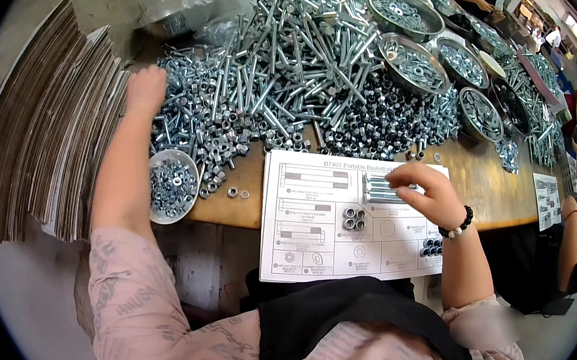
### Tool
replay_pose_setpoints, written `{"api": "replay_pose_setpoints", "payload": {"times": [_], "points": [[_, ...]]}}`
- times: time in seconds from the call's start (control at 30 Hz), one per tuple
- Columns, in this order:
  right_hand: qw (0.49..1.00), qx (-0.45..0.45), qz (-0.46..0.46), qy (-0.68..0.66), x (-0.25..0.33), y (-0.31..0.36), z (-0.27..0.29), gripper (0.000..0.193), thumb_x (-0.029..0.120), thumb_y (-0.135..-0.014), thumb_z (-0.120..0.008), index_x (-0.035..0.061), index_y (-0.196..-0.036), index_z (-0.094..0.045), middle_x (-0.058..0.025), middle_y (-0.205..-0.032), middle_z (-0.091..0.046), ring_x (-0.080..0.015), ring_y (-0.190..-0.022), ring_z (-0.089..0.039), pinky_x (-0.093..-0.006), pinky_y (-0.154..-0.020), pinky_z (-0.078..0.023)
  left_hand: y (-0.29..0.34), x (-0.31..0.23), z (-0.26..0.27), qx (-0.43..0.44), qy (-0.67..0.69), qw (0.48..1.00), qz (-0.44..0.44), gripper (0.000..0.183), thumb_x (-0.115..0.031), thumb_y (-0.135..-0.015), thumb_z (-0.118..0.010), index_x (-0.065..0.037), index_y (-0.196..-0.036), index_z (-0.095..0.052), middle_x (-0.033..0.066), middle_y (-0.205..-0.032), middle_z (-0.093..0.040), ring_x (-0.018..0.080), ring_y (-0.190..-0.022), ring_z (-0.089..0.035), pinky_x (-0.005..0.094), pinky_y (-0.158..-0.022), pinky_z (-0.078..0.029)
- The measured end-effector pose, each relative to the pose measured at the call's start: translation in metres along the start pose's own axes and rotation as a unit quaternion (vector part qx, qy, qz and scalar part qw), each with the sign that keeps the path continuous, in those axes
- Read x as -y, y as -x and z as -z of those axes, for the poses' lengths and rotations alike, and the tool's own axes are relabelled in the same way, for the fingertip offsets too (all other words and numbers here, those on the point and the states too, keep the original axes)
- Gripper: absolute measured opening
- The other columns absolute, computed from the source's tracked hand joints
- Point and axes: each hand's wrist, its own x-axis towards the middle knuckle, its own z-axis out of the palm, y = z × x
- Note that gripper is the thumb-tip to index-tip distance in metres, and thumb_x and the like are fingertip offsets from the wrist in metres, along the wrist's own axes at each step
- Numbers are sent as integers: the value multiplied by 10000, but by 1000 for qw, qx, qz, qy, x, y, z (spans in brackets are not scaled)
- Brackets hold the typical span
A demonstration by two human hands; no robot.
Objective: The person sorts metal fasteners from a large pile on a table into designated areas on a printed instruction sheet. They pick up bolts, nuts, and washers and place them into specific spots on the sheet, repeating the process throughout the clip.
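Observation:
A white printed parts sheet (309, 238) lies on the wooden table's front edge. On it sit a small cluster of silver nuts (354, 219), a bundle of short bolts (378, 189) and some dark nuts (431, 247). My right hand (428, 191) rests over the sheet, fingers curled beside the bolt bundle; whether it grips one I cannot tell. My left hand (145, 89) reaches far out into the heap of silver nuts (204, 129), fingers hidden among them. A small bowl of nuts (172, 186) stands near my left forearm.
A big pile of long bolts (301, 43) and dark nuts (378, 120) covers the table. Several metal bowls (412, 63) of hardware line the right. A cardboard stack (49, 136) stands left. Other people work at the far right.

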Motion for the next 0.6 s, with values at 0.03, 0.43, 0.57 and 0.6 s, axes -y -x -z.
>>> {"api": "replay_pose_setpoints", "payload": {"times": [0.03,0.43,0.57,0.6], "points": [[1000,-18,-6,-1,-1,-4,-5,213,69,-778,-602,6,-982,-595,-101,-925,-596,-190,-806,-585,-285,-717,-470,3,4,13,-10,60,997,47,154,-153,-828,-451,-78,-903,-563,114,-885,-575,280,-845,-585,426,-715,-452],[995,52,69,50,25,-41,-91,218,168,-787,-583,24,-951,-585,-169,-831,-607,-324,-764,-582,-392,-686,-465,161,-149,160,119,602,770,-175,236,-151,-804,-543,-52,-1018,-555,141,-896,-542,305,-859,-535,369,-731,-430],[980,58,55,183,10,-8,-112,121,162,-775,-562,50,-819,-566,-128,-772,-582,-303,-732,-576,-401,-649,-469,169,-155,149,149,564,795,-165,277,-146,-793,-546,-60,-1057,-553,134,-911,-548,301,-859,-538,373,-730,-432],[973,43,88,210,6,-3,-118,101,154,-764,-563,57,-791,-554,-112,-755,-566,-291,-720,-571,-401,-635,-470,168,-157,148,149,540,813,-158,283,-144,-790,-546,-58,-1061,-551,134,-920,-549,302,-859,-538,376,-734,-433]]}}
